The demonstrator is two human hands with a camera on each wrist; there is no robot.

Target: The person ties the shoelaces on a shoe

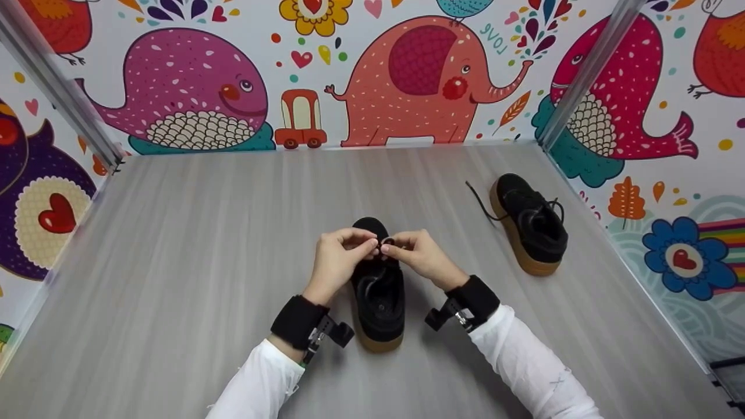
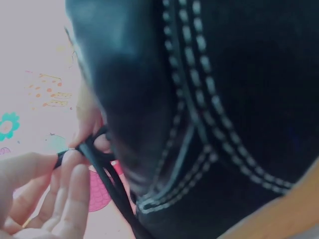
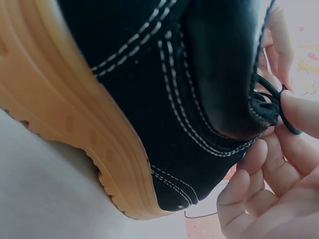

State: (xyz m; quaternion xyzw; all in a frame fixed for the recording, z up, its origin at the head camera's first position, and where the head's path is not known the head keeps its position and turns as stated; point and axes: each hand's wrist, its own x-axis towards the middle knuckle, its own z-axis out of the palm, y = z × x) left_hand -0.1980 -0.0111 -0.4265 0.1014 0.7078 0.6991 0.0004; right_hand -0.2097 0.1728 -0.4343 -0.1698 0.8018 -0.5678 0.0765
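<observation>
A black shoe with a tan sole and white stitching stands on the table, toe pointing away from me. Over its lacing, my left hand and right hand meet, fingertips close together. In the left wrist view, the left thumb and fingers pinch a black shoelace beside the shoe's dark leather upper. The right wrist view has my right hand pinching a loop of the lace between thumb and finger, other fingers near the shoe's front.
A second black shoe stands at the right on the grey table, one lace end trailing left. Panels printed with cartoon animals border the back and both sides. Metal posts rise at the rear corners.
</observation>
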